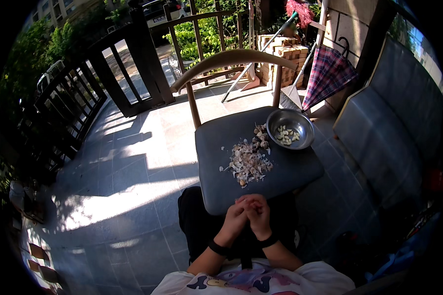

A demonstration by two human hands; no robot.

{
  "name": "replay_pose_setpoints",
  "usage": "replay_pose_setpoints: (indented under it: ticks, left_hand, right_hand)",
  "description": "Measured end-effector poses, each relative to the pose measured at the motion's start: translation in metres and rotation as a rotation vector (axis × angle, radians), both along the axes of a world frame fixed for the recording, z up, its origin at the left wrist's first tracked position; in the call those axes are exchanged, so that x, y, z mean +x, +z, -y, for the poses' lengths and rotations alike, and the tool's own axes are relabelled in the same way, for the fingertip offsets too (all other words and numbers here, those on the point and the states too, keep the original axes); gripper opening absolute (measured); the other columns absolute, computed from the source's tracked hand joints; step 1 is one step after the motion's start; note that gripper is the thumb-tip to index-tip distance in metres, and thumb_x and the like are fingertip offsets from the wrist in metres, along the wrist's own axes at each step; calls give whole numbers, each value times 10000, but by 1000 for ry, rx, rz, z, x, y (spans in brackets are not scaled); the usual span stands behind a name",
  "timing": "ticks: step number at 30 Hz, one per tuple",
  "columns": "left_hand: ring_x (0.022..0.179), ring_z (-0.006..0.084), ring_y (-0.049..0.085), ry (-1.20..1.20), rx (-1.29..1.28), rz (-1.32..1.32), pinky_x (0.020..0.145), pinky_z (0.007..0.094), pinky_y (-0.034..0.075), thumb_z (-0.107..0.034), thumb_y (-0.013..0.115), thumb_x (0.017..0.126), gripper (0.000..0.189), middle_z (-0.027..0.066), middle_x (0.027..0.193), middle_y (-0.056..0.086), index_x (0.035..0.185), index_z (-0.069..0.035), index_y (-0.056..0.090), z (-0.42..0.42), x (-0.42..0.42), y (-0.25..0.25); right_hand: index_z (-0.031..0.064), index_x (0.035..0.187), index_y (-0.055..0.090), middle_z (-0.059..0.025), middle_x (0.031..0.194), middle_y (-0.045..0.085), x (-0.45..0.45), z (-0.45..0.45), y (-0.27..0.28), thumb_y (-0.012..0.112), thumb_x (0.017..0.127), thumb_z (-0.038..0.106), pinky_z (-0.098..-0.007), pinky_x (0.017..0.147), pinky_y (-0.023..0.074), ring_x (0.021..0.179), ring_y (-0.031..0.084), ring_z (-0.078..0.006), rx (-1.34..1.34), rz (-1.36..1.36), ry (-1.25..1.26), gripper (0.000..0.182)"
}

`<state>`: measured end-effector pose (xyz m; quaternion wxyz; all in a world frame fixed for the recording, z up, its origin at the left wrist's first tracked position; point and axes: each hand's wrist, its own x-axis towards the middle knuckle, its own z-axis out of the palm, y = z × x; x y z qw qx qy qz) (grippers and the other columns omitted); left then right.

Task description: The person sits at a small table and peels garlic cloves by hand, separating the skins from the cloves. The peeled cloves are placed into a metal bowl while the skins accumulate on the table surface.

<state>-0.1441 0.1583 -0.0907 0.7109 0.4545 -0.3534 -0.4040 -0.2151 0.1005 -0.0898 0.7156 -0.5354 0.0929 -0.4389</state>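
Observation:
My left hand (233, 220) and my right hand (259, 217) meet over my lap at the near edge of the chair's grey padded seat (217, 177). Their fingers are bent together, and whatever may lie between them is hidden. Beyond them on the seat lies a loose heap of papery garlic skins (248, 162). Several garlic bulbs or unpeeled cloves (261, 136) sit at its far right side. A steel bowl (309, 137) stands at the seat's right corner, with several peeled garlic cloves (288, 135) on its bottom.
The chair's curved wooden backrest (236, 58) rises at the far side. A grey cushioned seat (376, 136) stands to the right. Behind are a plaid umbrella (326, 75), a dustpan (291, 92), stacked bricks (288, 55) and a dark fence gate (140, 73).

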Motion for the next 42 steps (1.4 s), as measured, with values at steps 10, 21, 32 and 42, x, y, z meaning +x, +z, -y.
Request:
replay_pose_setpoints:
  ticks: [10,21,32,42]
  left_hand:
    - [944,140,587,-53,39,-127,877,263,457,-92,487,964,173,47,995,630,986,-12,639,-7,-2,20]
    - [954,115,586,-62,16,-225,886,248,453,-69,588,917,145,23,1000,614,1057,-39,610,-6,3,14]
    - [880,99,592,-4,14,-309,808,233,482,-55,609,918,94,9,951,607,992,-82,559,-4,-4,-4]
    - [866,152,649,230,215,322,791,272,495,-75,623,900,158,74,925,680,1053,-39,624,0,-9,8]
  right_hand:
    - [15,1092,539,-155,1093,630,-2,0,6,656,915,156,-353,923,503,997,628,-221,-75,-34,-46,255]
    - [-1,1285,446,-168,1291,542,-4,0,11,695,852,488,-378,1041,415,1188,548,-256,-34,-99,-16,700]
    - [-3,1190,549,-138,1202,623,0,-9,9,651,925,229,-321,987,442,1125,586,-215,-37,-90,-183,366]
    - [29,1204,530,-135,1213,604,8,-6,6,425,1026,392,-363,1056,401,1153,553,-230,789,77,-131,418]
